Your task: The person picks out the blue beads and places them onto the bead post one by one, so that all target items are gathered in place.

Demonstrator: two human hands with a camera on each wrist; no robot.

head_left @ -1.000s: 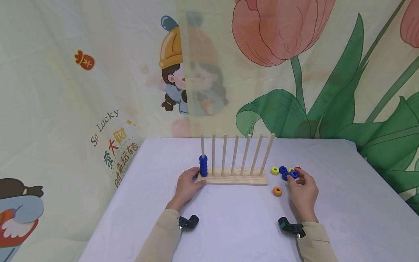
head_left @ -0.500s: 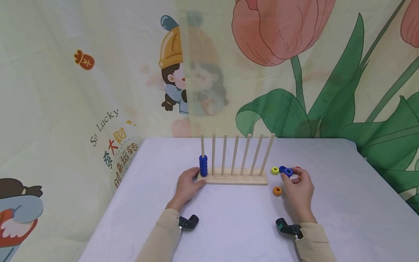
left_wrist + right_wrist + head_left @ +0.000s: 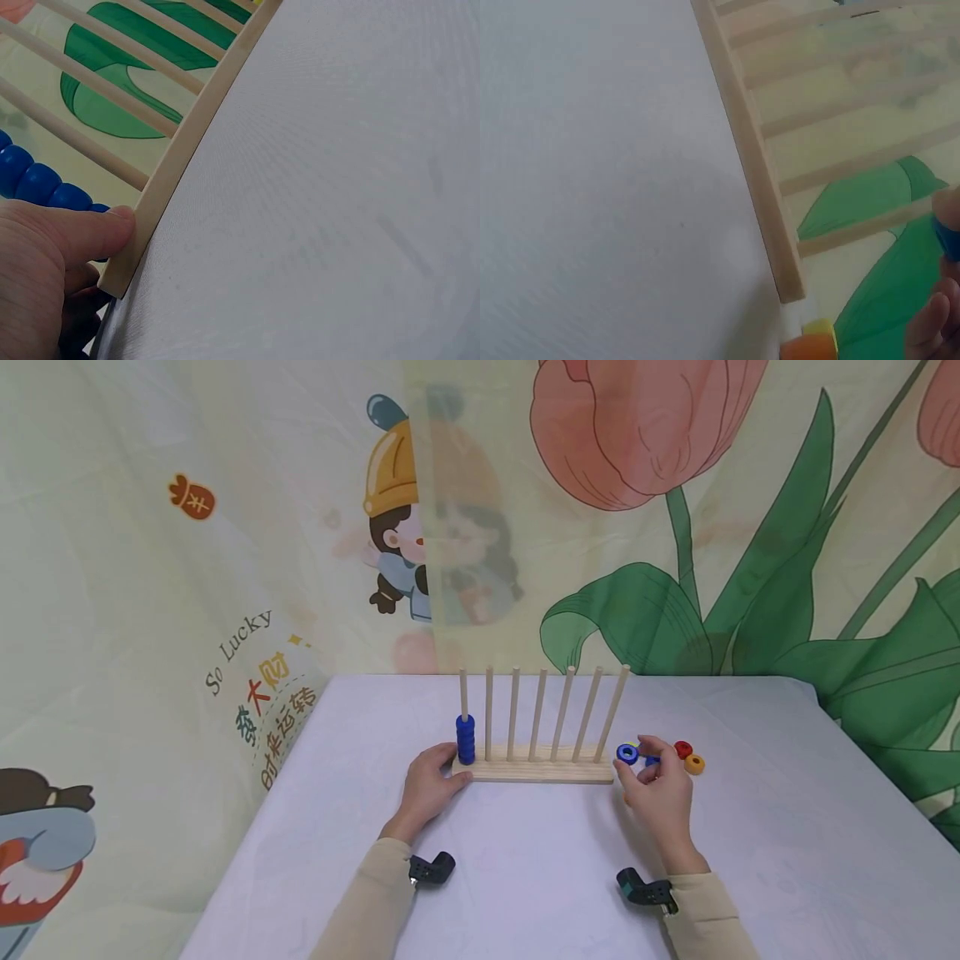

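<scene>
In the head view, a wooden peg rack with a row of upright pegs stands on the table. Several blue beads are stacked on its leftmost peg. My left hand grips the rack's left end, the thumb pressed on the base's front in the left wrist view. My right hand pinches another blue bead between thumb and finger, just right of the rack's right end. That bead shows its hole toward the head camera; at the right wrist view's edge only part of the bead appears.
A red bead and an orange bead lie right of the right hand. One loose blue bead is partly behind its fingers. Low in the right wrist view are an orange bead and a yellow bead. A printed cloth hangs behind the table.
My right hand has carried the blue bead left from the loose beads toward the rack, uncovering the red and orange beads. The left hand keeps its place on the rack.
</scene>
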